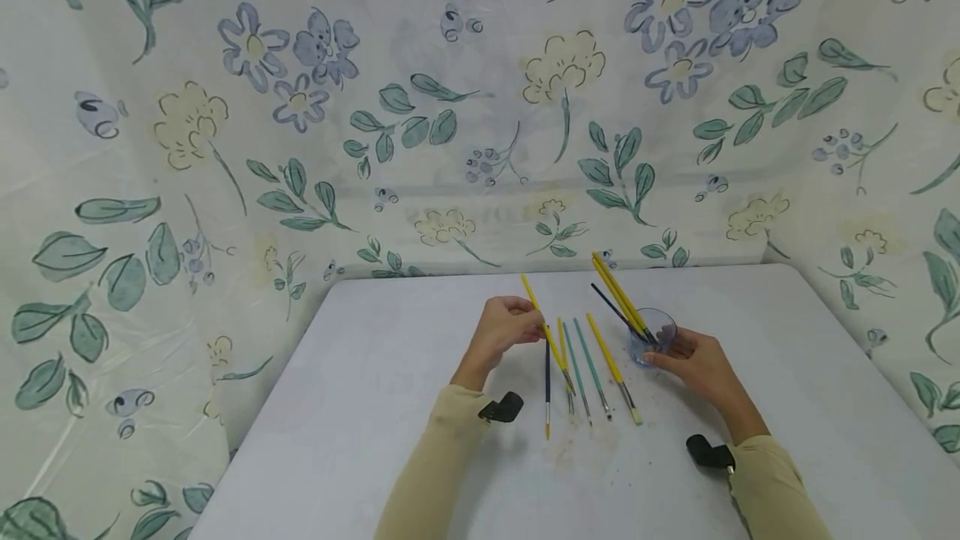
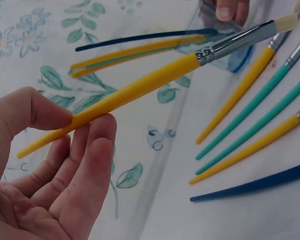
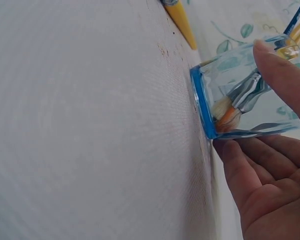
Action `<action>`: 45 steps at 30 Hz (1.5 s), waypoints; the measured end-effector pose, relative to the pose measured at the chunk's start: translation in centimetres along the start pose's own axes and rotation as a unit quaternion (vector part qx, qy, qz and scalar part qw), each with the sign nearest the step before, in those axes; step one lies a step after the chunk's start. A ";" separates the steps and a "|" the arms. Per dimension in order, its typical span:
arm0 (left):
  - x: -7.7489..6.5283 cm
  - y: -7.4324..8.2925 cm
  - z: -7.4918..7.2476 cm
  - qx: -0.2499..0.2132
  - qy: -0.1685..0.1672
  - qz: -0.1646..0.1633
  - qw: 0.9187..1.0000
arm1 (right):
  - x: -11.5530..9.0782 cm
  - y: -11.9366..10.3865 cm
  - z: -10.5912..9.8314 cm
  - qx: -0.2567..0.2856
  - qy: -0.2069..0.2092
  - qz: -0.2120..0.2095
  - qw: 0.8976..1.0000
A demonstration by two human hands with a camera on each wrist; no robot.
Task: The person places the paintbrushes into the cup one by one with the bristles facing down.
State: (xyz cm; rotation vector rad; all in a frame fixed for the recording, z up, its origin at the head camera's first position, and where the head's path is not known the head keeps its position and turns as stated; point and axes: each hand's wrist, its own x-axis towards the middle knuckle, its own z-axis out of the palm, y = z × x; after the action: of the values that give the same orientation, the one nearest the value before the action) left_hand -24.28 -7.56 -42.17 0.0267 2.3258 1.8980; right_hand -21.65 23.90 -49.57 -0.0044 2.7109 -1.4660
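Between thumb and fingertips, my left hand (image 1: 504, 327) pinches a yellow paintbrush (image 2: 145, 87) near the thin end of its handle. Its pale bristles point away from the hand, above the loose brushes. My right hand (image 1: 701, 365) grips a clear cup (image 3: 205, 100) with a blue base, thumb on one side and fingers on the other. Several brushes stand bristles down in the cup, among them yellow ones (image 1: 613, 286) and a dark blue one (image 1: 609, 302). On the table between the hands lie a dark blue brush (image 1: 547, 390), teal brushes (image 1: 589, 352) and yellow brushes (image 1: 603, 348).
A white table (image 1: 360, 407) carries everything, with small specks and a faint brownish stain near the brushes. Floral sheeting (image 1: 480, 107) hangs behind the table and at its sides. A black wrist camera (image 1: 502, 408) sits on the left sleeve, another (image 1: 708, 452) on the right.
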 end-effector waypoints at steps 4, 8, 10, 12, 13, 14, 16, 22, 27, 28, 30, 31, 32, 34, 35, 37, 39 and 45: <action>0.0 0.4 0.5 -0.011 -0.006 0.024 1.000 | -0.2 0.0 -0.1 0.001 0.001 -0.007 1.000; 0.1 0.7 0.9 -0.028 -0.011 0.044 0.999 | -0.2 0.0 -0.2 0.004 0.002 -0.007 1.000; 0.2 0.9 1.2 -0.038 -0.013 0.054 0.998 | -0.1 0.0 -0.2 0.006 0.002 -0.007 1.000; 0.2 1.0 1.4 -0.047 -0.013 0.062 0.997 | 0.0 0.0 -0.2 0.009 0.001 -0.008 1.000; 0.3 1.1 1.5 -0.052 -0.015 0.067 0.996 | 0.0 0.1 -0.2 0.010 0.001 -0.008 1.000; 0.3 1.1 1.6 -0.058 -0.015 0.070 0.996 | 0.0 0.1 -0.2 0.010 0.001 -0.008 1.000; 0.3 1.4 1.8 -0.067 -0.014 0.077 0.995 | 0.1 0.1 -0.1 0.010 0.000 -0.009 1.000; 0.4 2.2 2.5 -0.086 -0.010 0.096 0.992 | 0.2 0.1 -0.1 0.009 0.000 -0.007 1.000; 0.3 2.6 3.0 -0.098 -0.008 0.110 0.989 | 0.2 0.1 0.0 0.008 -0.003 0.001 1.000; 0.3 2.7 3.1 -0.099 -0.007 0.112 0.989 | 0.2 0.2 0.0 0.008 -0.003 0.002 1.000; 0.3 3.0 3.3 -0.101 -0.007 0.115 0.988 | 0.3 0.2 0.0 0.006 -0.004 0.003 1.000; 0.4 3.0 3.5 -0.101 -0.007 0.117 0.988 | 0.3 0.3 0.0 0.005 -0.003 0.003 1.000; 0.4 3.1 3.6 -0.101 -0.007 0.120 0.988 | 0.3 0.3 0.0 0.005 -0.003 0.002 1.000; 0.5 3.3 3.9 -0.103 -0.007 0.127 0.987 | 0.3 0.4 0.0 0.003 -0.001 -0.002 1.000; 0.6 3.4 4.1 -0.105 -0.008 0.131 0.986 | 0.3 0.4 0.0 0.002 -0.001 -0.004 1.000; 0.6 3.5 4.4 -0.108 -0.008 0.136 0.985 | 0.2 0.4 -0.1 0.002 0.000 -0.007 1.000; 0.7 3.5 4.8 -0.109 -0.007 0.138 0.984 | 0.2 0.4 -0.1 0.002 -0.001 -0.010 1.000; 0.8 3.5 5.7 -0.101 -0.005 0.149 0.984 | 0.1 0.2 0.0 0.001 -0.005 -0.011 1.000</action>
State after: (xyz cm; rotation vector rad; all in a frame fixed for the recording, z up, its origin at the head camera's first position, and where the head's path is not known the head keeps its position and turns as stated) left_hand -24.66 -1.22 -39.96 0.3812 2.2130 2.2554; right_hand -21.78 24.05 -49.73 -0.0430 2.7101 -1.4705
